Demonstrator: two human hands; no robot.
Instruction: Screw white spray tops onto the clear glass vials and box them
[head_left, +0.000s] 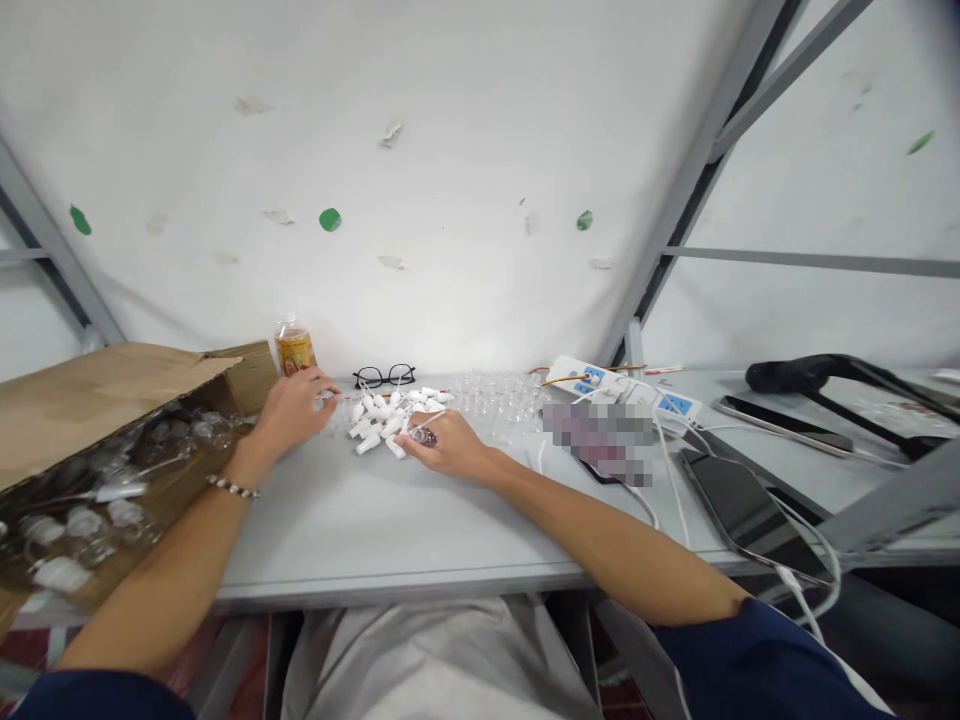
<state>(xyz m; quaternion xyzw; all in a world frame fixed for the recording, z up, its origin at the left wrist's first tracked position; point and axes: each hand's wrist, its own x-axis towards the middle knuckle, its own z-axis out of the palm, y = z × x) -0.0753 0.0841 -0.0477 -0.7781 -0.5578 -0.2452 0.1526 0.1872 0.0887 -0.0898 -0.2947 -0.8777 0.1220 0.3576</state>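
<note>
I have the pile of white caps (377, 420) as my landmark, heaped on the grey table (360, 530), some with thin pale tubes sticking out. At the pile's near right edge I see the right hand (448, 447), its fingers drawn in narrow around a small clear piece (424, 437) that shows between thumb and forefinger; I can't make out its full shape. Just left of the pile is the left hand (296, 408), its fingers curled with the tips fairly close together; small clear plastic lies beside them, and I cannot tell from here whether they grip any of it. A beaded bracelet (234, 487) circles that wrist. Right behind the pile I get a pair of black-framed glasses (384, 377), and to the pile's right, a spread of small clear bottles (499, 400). Behind and left of it stands a bottle with a yellow label (295, 350). Farther left of the pile is an open cardboard box (127, 385) with clear, white-topped pieces (82, 525) inside. Well right of the pile I have a white power strip (630, 397), white cables (679, 490), a dark-screened phone (750, 510) and, beyond that phone, a second phone (784, 425).
</note>
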